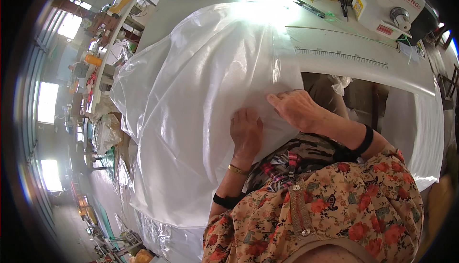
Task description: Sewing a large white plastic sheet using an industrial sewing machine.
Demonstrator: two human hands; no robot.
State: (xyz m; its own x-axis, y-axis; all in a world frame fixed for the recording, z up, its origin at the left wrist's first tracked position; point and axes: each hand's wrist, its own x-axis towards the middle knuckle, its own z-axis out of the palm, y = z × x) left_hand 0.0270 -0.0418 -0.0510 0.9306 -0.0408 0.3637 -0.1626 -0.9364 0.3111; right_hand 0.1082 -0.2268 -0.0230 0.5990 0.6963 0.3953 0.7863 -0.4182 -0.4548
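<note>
In the head view, a large sheet of shiny white woven plastic fabric (pixel 191 100) fills the middle of the frame, draped from the sewing table (pixel 334 57) at the top down over the person's lap toward the lower left. The left hand (pixel 246 134) lies flat on the fabric just right of centre, fingers stretched out and pointing up the frame, pressing the cloth rather than gripping it; a gold bracelet (pixel 237 169) circles its wrist. The right hand (pixel 296 109) rests just beside it, up and to the right, palm down at the fabric's right edge, fingers extended toward the left and not closed around anything. A black band (pixel 366 141) sits on the right forearm, above a floral sleeve (pixel 354 205) that fills the lower right. At the top of the frame the fabric runs into bright glare under the needle area of a white sewing machine (pixel 382 7), whose body lies in the upper right. Scissors (pixel 310 8) lie on the table just left of the machine, and a printed ruler strip (pixel 342 57) runs along the table's front edge.
</note>
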